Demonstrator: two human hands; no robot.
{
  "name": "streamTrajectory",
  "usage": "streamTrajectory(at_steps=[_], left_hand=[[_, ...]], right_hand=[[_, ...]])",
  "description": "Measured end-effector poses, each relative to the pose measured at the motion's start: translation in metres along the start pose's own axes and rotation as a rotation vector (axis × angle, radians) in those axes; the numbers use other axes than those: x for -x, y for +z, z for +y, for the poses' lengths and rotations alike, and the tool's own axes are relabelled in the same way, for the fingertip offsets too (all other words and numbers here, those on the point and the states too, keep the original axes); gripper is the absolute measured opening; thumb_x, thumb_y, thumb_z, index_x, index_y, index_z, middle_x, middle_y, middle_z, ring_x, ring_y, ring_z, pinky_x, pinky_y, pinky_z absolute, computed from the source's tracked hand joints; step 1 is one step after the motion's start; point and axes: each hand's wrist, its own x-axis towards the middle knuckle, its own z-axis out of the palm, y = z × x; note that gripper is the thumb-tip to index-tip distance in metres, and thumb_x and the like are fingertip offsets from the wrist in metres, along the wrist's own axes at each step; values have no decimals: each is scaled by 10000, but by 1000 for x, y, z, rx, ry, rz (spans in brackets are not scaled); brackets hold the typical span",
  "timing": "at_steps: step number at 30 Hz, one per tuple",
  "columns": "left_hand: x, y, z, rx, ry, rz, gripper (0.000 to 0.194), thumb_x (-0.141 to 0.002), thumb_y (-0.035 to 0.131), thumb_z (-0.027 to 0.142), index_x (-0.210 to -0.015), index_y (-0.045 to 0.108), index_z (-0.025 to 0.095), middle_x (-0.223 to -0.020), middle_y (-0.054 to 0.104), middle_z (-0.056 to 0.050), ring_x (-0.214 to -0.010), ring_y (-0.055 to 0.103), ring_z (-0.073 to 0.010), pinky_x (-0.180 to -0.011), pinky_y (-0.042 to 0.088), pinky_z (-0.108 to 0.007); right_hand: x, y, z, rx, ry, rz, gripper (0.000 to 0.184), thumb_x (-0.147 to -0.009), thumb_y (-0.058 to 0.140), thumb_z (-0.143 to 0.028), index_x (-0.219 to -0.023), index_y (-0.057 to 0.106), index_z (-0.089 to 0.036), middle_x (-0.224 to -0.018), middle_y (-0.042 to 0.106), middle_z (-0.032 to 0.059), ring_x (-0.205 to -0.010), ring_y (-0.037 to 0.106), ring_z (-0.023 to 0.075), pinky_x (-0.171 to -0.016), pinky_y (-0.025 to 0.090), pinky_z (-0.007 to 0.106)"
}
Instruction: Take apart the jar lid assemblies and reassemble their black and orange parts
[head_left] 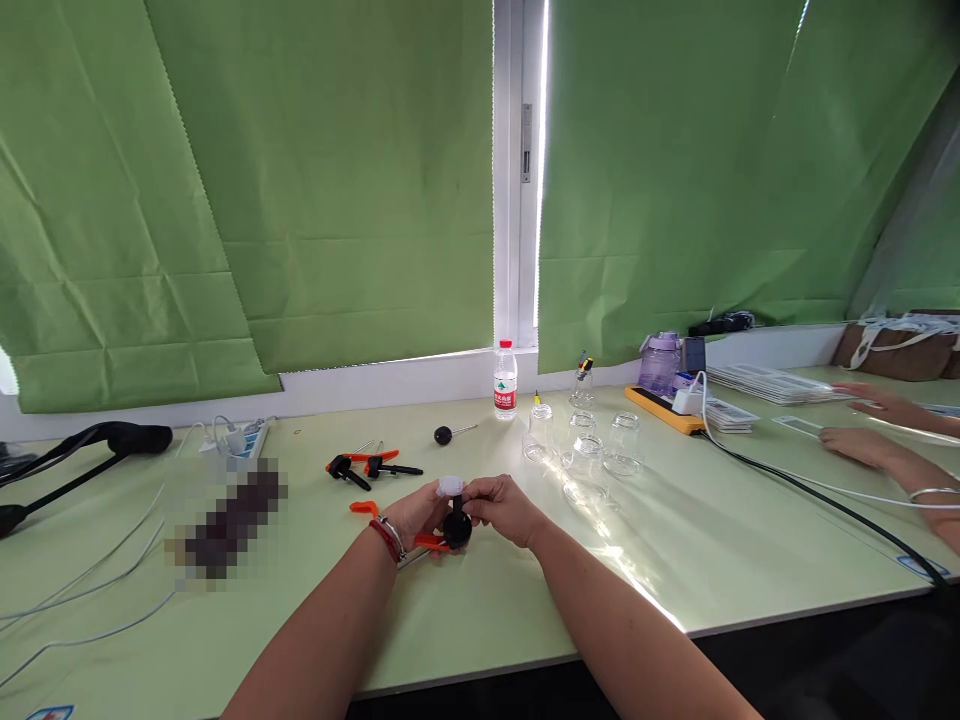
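Observation:
My left hand (420,515) is closed around a black-and-orange part (457,529) with a round black body, an orange lever and a thin rod sticking out toward the lower left. A translucent white cap-like piece (451,486) sits above its black stem. The fingers of my right hand (504,508) are pinched together against that stem from the right; the fingertips are partly hidden. Beyond my hands lie two similar black-and-orange parts (358,468) and a black round piece with a thin metal rod (444,436). Left of my left hand, a loose orange lever (364,508) rests on the table.
Several upturned clear glass jars (586,468) stand right of my hands. A water bottle (505,382) is at the back. An orange-black power strip (664,410), purple bottle (660,362) and cables are farther right. Another person's hands (862,445) work at the right edge.

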Motion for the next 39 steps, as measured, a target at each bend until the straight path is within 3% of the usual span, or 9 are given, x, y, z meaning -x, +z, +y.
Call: streamTrajectory(at_steps=[12,28,35,39], left_hand=[[-1,-2,0,-17,-15,-34,523,-696,484,632,-927,583,173,-743,602,-75,-594,593,-206,-320,357,-223],[-2,-2,0,-6,-24,-21,516,-686,494,605,-956,547,168,-768,608,-73,-607,619,-205,-315,363,-205],[0,-2,-1,-4,-2,-25,516,-713,471,612,-993,540,183,-821,609,-70,-602,613,-206,-311,361,-216],[1,-1,0,-14,-8,-29,547,-680,487,648,-967,543,186,-773,608,-65,-600,601,-205,-323,358,-220]], right_hand=[[0,-1,1,14,26,3,167,-688,676,-317,-737,708,-161,-630,587,-12,-514,517,91,-499,348,241],[-1,0,4,-21,67,64,176,-620,746,-264,-715,652,-149,-615,603,-29,-476,547,89,-491,399,239],[-1,1,4,-67,44,55,247,-615,749,-232,-847,695,-167,-723,626,-24,-485,541,76,-492,408,238],[-1,0,5,-52,55,36,253,-623,754,-244,-855,715,-152,-673,625,-18,-490,533,80,-513,421,248]])
